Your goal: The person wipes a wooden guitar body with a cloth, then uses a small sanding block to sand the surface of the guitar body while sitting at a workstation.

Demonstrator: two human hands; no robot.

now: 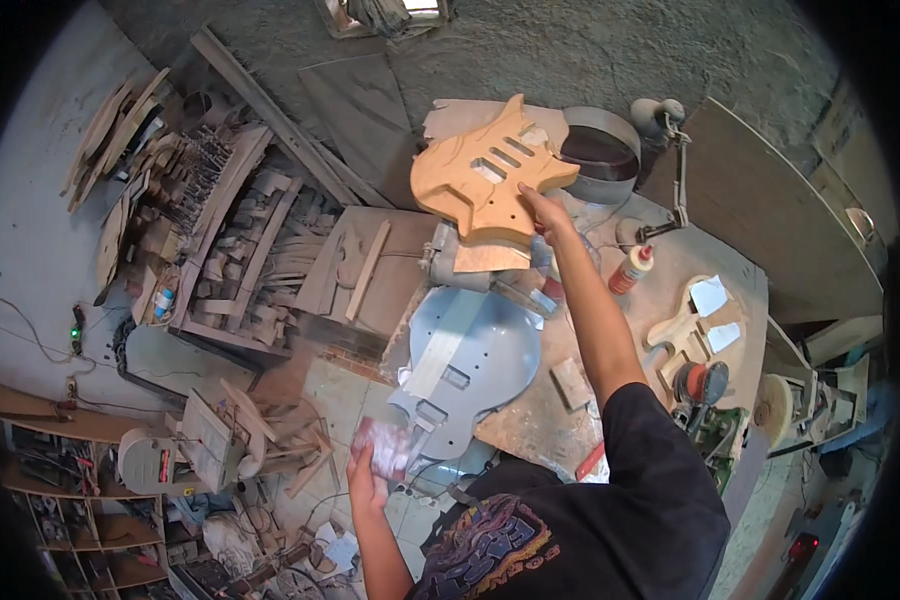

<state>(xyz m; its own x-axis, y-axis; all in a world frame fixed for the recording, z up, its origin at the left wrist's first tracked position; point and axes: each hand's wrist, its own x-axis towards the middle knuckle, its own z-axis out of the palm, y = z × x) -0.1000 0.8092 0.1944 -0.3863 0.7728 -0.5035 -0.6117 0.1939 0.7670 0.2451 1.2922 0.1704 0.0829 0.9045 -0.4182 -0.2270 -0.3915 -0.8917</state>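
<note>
My right hand (542, 212) grips the lower right of a yellow wooden electric guitar body (485, 170), raised at the back of the bench with tan board pieces (492, 258) beneath it. My left hand (368, 475) holds a reddish, dust-whitened pad or paper (380, 440) low at the bench's front left. Between my hands a pale grey guitar-body-shaped piece (500, 370) with slots and holes lies flat on the bench. A small wooden block (570, 383) is beside it.
The workbench (520, 430) holds a glue bottle (630, 270), a pale guitar-shaped piece (670, 330), a sander (700, 385) and a jointed lamp (675, 160). A metal drum (600, 140) stands behind. Wood offcuts (240, 230), a machine (145, 460) and cubby shelving (90, 540) are at my left.
</note>
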